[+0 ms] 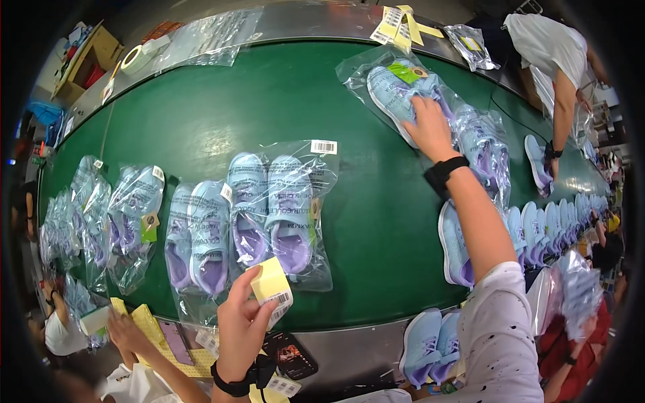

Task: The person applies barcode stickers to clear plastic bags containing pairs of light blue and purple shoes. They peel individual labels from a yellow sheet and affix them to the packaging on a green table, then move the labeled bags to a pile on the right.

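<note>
My left hand (243, 322) holds a yellow-backed barcode sticker (273, 287) pinched between fingers and thumb, just below a clear bag with a pair of light blue and lilac shoes (275, 211) lying soles down on the green belt (201, 114). My right hand (426, 127) reaches far across the belt and rests on another bagged pair of shoes (396, 91) with a green tag. Both wrists wear black bands.
Several more bagged pairs (134, 215) lie along the belt to the left, and unbagged shoes (537, 232) line up at the right. Sticker sheets (400, 27) and empty bags (208, 37) lie on the far metal edge. Other people work at the far right (557, 60) and lower left (127, 332).
</note>
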A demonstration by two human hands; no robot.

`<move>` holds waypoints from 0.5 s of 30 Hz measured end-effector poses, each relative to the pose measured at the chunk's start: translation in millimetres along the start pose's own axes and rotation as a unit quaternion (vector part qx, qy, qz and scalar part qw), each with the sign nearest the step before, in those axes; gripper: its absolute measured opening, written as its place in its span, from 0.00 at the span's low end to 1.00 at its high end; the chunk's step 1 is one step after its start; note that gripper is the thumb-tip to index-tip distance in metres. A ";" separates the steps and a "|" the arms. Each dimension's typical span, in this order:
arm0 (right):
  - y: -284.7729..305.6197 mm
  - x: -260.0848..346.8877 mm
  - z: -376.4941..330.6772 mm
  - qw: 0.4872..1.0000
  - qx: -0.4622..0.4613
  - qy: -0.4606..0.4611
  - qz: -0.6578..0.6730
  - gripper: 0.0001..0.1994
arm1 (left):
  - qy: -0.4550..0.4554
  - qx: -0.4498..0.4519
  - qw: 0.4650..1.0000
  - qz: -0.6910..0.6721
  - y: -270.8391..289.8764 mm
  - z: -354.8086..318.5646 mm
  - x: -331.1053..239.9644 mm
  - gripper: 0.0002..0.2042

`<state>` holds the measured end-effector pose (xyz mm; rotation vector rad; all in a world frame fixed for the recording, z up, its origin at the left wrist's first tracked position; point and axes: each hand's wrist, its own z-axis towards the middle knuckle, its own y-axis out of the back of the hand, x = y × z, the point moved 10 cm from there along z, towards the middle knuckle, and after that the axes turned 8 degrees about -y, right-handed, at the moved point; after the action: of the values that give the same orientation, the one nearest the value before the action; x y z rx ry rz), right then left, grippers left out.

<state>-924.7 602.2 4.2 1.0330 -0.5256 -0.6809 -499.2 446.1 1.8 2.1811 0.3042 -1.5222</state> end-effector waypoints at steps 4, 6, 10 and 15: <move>-31.9 -25.4 -29.0 0.988 0.144 0.003 -0.050 0.23 | -0.011 -0.003 1.000 -0.024 -6.5 -4.9 2.5 0.26; -39.9 -23.6 -42.2 0.985 0.163 -0.011 -0.050 0.23 | -0.011 -0.007 0.998 -0.056 -15.3 -5.6 -1.5 0.26; -7.1 101.9 -108.0 0.964 0.165 -0.038 0.203 0.20 | -0.023 -0.071 0.990 -0.119 -10.7 -15.6 -8.8 0.22; 49.8 203.1 -191.1 0.884 0.196 -0.018 0.423 0.13 | -0.040 -0.043 0.997 -0.056 -10.0 -21.0 -15.7 0.13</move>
<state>-642.6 585.4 -15.6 1.0322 -1.0877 0.2013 -491.8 466.3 19.9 2.0615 0.4645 -1.6200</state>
